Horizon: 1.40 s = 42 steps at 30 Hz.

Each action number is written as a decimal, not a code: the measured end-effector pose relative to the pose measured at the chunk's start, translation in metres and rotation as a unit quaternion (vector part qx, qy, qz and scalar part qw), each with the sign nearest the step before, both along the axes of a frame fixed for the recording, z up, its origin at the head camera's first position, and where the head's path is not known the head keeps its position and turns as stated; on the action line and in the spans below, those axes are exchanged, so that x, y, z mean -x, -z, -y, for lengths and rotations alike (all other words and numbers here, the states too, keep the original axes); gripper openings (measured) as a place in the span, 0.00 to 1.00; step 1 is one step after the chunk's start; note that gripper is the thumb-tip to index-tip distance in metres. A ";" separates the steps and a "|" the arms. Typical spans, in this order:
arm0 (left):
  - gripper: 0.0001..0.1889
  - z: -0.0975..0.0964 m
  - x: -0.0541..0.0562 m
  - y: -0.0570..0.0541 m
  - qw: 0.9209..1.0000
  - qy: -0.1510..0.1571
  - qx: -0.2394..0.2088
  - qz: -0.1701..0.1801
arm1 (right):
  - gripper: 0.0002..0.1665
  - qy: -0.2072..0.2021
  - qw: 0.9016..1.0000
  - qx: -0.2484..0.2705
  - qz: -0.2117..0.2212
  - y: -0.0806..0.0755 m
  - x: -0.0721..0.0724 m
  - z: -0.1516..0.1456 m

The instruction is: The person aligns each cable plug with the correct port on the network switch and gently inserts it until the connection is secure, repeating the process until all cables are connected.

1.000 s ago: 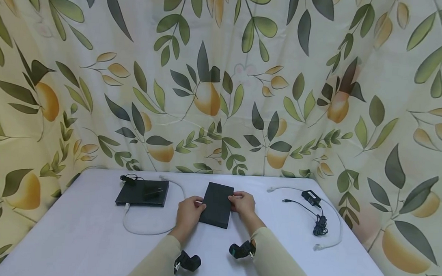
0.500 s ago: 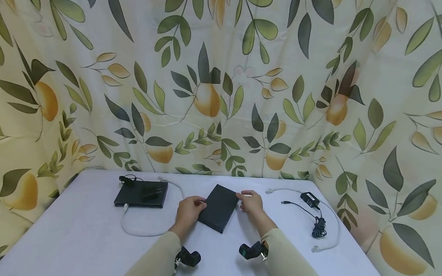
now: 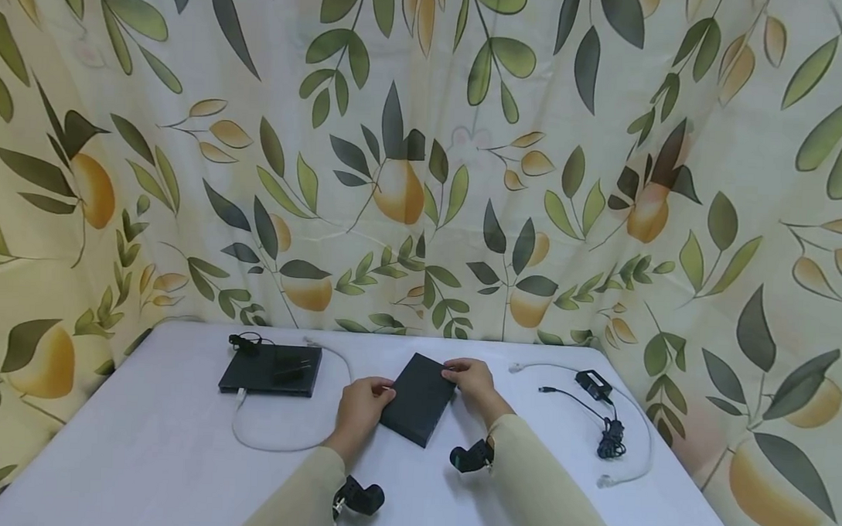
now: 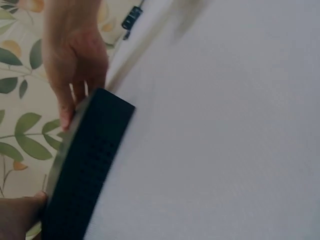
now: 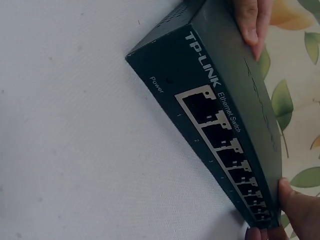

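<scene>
A dark Ethernet switch (image 3: 419, 399) is tilted at an angle in the middle of the white table. Its row of network ports (image 5: 220, 127) and its TP-LINK lettering face the right wrist camera. My left hand (image 3: 362, 412) pinches the left edge of the switch, thumb on top. At the opposite upper right corner, my right hand (image 3: 474, 382) grips with thumb and fingertips; in the right wrist view its thumb lies on the top face and its fingers curl below. The left wrist view shows a vented side (image 4: 95, 160). The underside is hidden.
A flat black box (image 3: 269, 370) stands at left, with a black cable bundle on it and a white network cable (image 3: 275, 448) plugged into its front. At right lie a black power adapter (image 3: 593, 385) with coiled cord (image 3: 610, 438) and another white cable (image 3: 625, 481). A leaf-patterned curtain (image 3: 424, 178) hangs behind.
The switch has turned clockwise as seen from the head. My right hand shifted outward, then came back in to the upper right corner. My left hand stays at the left edge.
</scene>
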<state>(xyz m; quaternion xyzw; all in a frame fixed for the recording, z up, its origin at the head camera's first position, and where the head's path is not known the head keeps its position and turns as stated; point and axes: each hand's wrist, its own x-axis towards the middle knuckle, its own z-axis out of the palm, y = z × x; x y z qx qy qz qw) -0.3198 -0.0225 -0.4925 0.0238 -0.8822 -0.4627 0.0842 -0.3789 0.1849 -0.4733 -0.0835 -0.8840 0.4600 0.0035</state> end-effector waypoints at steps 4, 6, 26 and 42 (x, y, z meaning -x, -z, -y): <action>0.09 0.005 -0.008 -0.006 1.000 -0.013 0.003 0.003 | 0.14 -0.007 1.000 -0.002 0.017 0.000 0.001 0.001; 0.10 0.007 -0.015 -0.009 1.000 -0.025 0.010 0.007 | 0.14 -0.009 1.000 -0.003 0.022 -0.001 0.000 0.001; 0.12 0.001 -0.030 -0.007 0.998 -0.056 -0.027 0.019 | 0.16 0.008 0.999 0.013 0.031 -0.002 0.001 0.001; 0.10 0.005 -0.011 -0.004 0.996 -0.083 -0.045 0.008 | 0.17 0.007 0.998 -0.045 0.031 -0.009 -0.021 -0.015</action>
